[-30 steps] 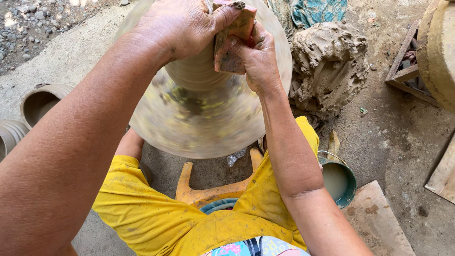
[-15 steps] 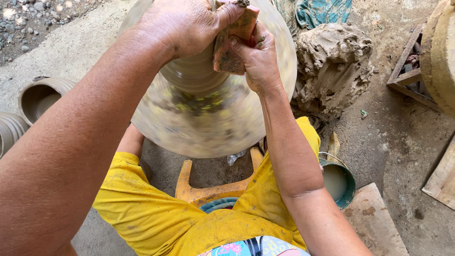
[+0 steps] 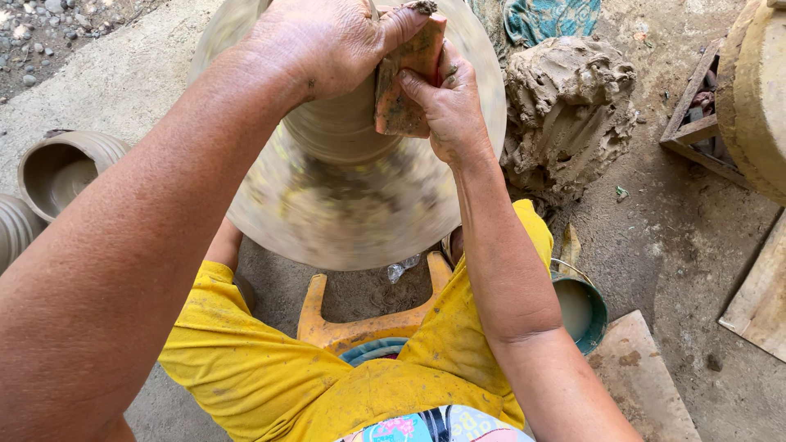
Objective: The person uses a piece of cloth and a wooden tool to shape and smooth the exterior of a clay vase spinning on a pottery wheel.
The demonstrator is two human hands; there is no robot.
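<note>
The spinning wheel head (image 3: pixel 352 205) is the biggest thing here, a wide disc blurred by its turning, filling the middle of the view above the person's yellow-clad knees (image 3: pixel 270 368). On its centre stands the clay pot (image 3: pixel 336 131), ribbed and wet, pressed between both hands. If the pressure from the two sides goes uneven, I judge the soft wall could wobble off centre or buckle, since the wheel looks to be running fast.

To the right sits a large lump of raw clay (image 3: pixel 569 106) on the ground, just beside the wheel's rim; a forearm swinging out could brush it. Further right a wooden frame (image 3: pixel 696 123) and a thick round slab (image 3: pixel 757 90) stand well apart.

The left hand (image 3: pixel 323 45) is curled over the top of the pot, fingers closed down onto it and thumb pinching the upper edge of a flat clay-smeared scraper (image 3: pixel 407 82). The right hand (image 3: pixel 446 102) grips that same scraper from the other side, holding it against the pot's wall. A slip of wet fingers could let it dig in and gouge the surface.

A green water bucket (image 3: pixel 585 307) stands by the right elbow, near enough to be knocked. Finished pots (image 3: pixel 61 168) wait at the left, and an orange stool (image 3: pixel 360 323) shows between the knees
</note>
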